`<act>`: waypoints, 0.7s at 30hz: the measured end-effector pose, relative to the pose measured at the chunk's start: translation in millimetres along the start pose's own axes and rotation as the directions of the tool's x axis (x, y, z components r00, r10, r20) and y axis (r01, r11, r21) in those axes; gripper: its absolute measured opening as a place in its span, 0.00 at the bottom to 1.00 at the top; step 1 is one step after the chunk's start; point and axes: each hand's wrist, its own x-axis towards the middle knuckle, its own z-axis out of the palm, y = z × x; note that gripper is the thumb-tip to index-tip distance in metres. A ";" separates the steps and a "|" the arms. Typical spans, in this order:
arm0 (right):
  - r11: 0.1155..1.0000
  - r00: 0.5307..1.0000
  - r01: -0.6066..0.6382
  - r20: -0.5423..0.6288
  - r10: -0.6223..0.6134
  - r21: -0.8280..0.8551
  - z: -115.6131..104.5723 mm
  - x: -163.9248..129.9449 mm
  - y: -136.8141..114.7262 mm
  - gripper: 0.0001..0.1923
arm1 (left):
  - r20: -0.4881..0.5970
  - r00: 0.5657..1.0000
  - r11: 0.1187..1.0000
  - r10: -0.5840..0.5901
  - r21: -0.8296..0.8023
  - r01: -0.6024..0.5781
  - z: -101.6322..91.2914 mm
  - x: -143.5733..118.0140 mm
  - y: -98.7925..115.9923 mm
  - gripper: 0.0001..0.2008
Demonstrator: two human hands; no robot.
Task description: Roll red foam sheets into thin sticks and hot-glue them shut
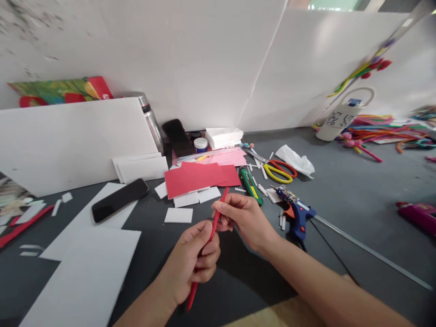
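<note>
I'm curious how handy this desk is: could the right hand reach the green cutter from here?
Probably yes: the green cutter lies just beyond the right hand, with nothing on top. That hand pinches a red strip, though, so it may need freeing first.

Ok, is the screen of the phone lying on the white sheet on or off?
Off, it seems: the phone on the white sheet shows a plain dark face, with nothing lit.

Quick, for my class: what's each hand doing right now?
Left hand: closed, holding the red strip.
Right hand: closed, pinching the strip near its upper end.
</note>
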 end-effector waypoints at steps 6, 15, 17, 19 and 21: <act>0.989 0.995 -0.005 0.104 -0.010 0.147 -11.2 4.9 -6.9 0.11 | 0.135 0.988 0.984 -0.080 -0.147 0.099 -1.6 -6.0 3.4 0.14; 0.984 0.993 0.021 0.110 -0.041 0.176 -13.2 6.5 -3.4 0.09 | 0.082 0.993 0.993 -0.080 -0.086 0.087 -4.7 -2.9 -1.5 0.13; 0.987 0.994 0.004 0.109 -0.021 0.160 -12.4 6.9 -2.8 0.10 | 0.047 0.996 0.995 -0.071 -0.063 0.074 -0.8 -3.3 -2.5 0.13; 0.993 0.991 -0.029 0.130 0.013 0.118 -12.2 6.8 -2.3 0.10 | 0.010 0.999 0.998 -0.043 -0.036 0.043 3.0 -3.9 -3.9 0.14; 0.996 0.987 -0.052 0.158 0.039 0.078 -12.7 6.2 -1.7 0.11 | -0.021 1.000 1.000 -0.017 -0.010 0.016 5.1 -4.4 -5.3 0.14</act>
